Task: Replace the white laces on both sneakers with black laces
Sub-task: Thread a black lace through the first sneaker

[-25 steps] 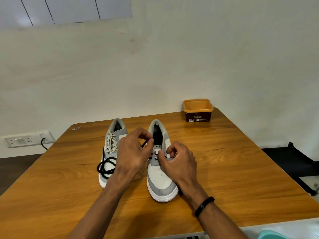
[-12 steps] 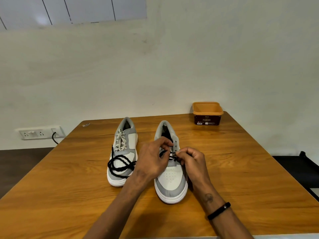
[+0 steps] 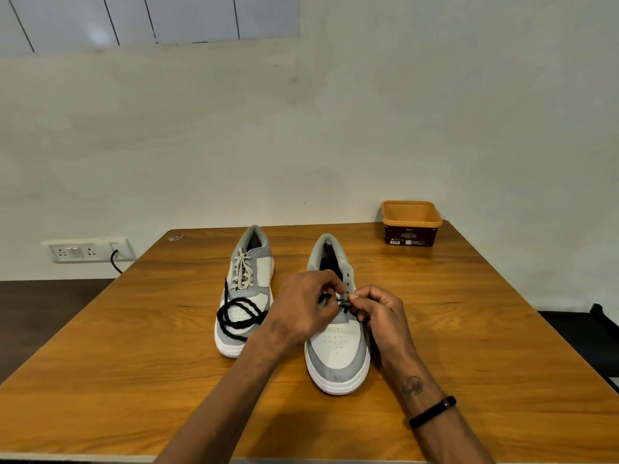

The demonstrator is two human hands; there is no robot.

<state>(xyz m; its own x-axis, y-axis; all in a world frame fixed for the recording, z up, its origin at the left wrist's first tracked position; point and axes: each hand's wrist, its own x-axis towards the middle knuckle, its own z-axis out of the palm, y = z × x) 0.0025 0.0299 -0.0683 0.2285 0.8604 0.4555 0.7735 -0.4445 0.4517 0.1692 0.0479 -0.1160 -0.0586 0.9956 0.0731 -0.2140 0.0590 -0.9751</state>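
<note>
Black lace being worked at the right sneaker's lower eyelets

Left hand [image 3: 303, 308] and right hand [image 3: 380, 311] both seem to pinch the black lace [image 3: 336, 301] over the right sneaker [image 3: 336, 349] on the table [image 3: 469, 329]; the left sneaker [image 3: 246, 286] keeps white laces [image 3: 243, 271].

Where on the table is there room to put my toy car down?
Bare wood lies right of the right sneaker, in front of the orange tub, and left of the left sneaker. It is crowded where both hands thread the black lace.
</note>
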